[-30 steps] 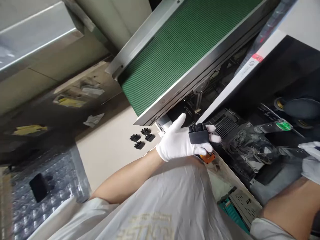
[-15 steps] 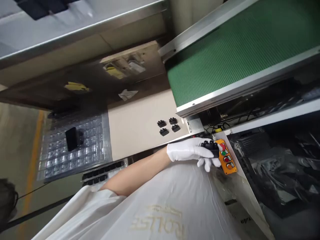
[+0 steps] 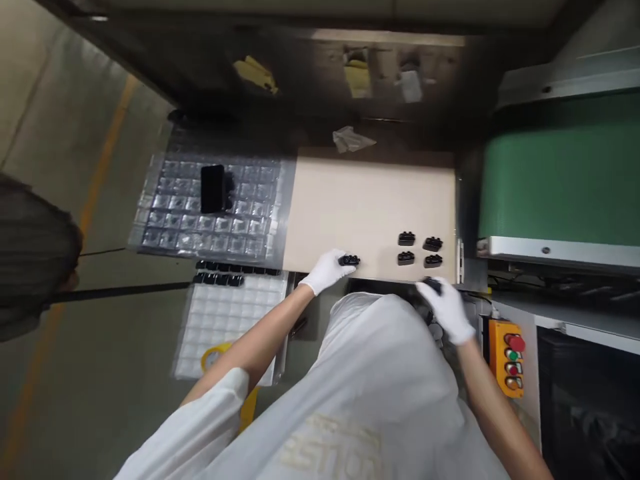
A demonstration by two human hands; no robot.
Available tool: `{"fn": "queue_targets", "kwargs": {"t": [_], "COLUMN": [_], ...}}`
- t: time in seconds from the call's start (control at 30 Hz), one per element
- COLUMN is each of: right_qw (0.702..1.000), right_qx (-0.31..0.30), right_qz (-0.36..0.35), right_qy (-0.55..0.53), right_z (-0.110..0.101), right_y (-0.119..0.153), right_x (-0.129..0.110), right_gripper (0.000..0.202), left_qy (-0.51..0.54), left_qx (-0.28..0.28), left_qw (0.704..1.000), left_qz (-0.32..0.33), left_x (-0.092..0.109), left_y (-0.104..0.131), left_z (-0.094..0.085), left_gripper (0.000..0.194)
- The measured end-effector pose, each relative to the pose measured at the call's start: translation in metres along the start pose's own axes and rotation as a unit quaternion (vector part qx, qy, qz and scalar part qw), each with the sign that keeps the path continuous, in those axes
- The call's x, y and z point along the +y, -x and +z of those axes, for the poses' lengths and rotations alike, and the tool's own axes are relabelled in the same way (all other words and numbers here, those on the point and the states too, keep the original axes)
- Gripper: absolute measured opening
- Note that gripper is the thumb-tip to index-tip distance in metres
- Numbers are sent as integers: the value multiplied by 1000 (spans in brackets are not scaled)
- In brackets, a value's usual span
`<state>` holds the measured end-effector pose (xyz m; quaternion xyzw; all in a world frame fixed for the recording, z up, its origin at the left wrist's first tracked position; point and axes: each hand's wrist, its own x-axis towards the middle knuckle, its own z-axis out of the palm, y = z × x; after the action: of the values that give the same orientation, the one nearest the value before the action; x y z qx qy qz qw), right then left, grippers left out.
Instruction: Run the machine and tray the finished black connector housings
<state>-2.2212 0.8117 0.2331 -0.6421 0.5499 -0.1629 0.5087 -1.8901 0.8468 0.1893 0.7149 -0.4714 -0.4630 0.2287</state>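
My left hand [image 3: 326, 271], in a white glove, is closed on a small black plastic part [image 3: 350, 260] with knobs along its top, at the front edge of a beige board [image 3: 345, 207]. To the right, my right hand [image 3: 447, 308], also gloved and slightly blurred, grips another black part [image 3: 433, 285] by the board's front right corner. Several like parts stand between the hands on the board, among them a black part [image 3: 407, 238] at the back and a black part [image 3: 433, 261] nearest my right hand.
Left of the board lies a clear compartment tray [image 3: 245, 227] with a black phone-like object [image 3: 213, 189] on it. Below is a white tray [image 3: 225, 313] holding black parts, with yellow tape [image 3: 213, 355]. At right are a green conveyor [image 3: 560, 173] and an orange button box [image 3: 505, 360].
The view has swung left. My left hand has moved from beside the orange button box to the board's front edge, a black part in its fingers. My right hand now shows clearly.
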Motion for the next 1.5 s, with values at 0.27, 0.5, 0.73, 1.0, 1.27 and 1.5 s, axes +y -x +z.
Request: {"fn": "queue_targets", "kwargs": {"t": [0.27, 0.5, 0.73, 1.0, 1.27, 1.5], "right_qw": [964, 939, 931, 905, 988, 726], "right_qx": [-162, -161, 5, 0, 44, 171], "right_qz": [-85, -102, -123, 63, 106, 166], "right_qy": [191, 288, 343, 421, 104, -645], "right_z": [168, 187, 76, -11, -13, -56], "right_y": [-151, -165, -80, -62, -21, 146], "right_x": [-70, -83, -58, 12, 44, 91], "right_gripper": [16, 36, 38, 53, 42, 29], "left_qy": [20, -113, -320, -47, 100, 550], "left_qx": [32, 15, 47, -119, -145, -218], "left_qw": [999, 993, 943, 974, 982, 757], "left_qz": [-6, 6, 75, 185, 69, -278], "left_x": [-65, -65, -23, 70, 65, 90], "left_y": [-37, -45, -22, -30, -28, 57], "left_z": [-62, -101, -97, 84, 121, 104], "left_gripper": [33, 28, 56, 62, 46, 20]}}
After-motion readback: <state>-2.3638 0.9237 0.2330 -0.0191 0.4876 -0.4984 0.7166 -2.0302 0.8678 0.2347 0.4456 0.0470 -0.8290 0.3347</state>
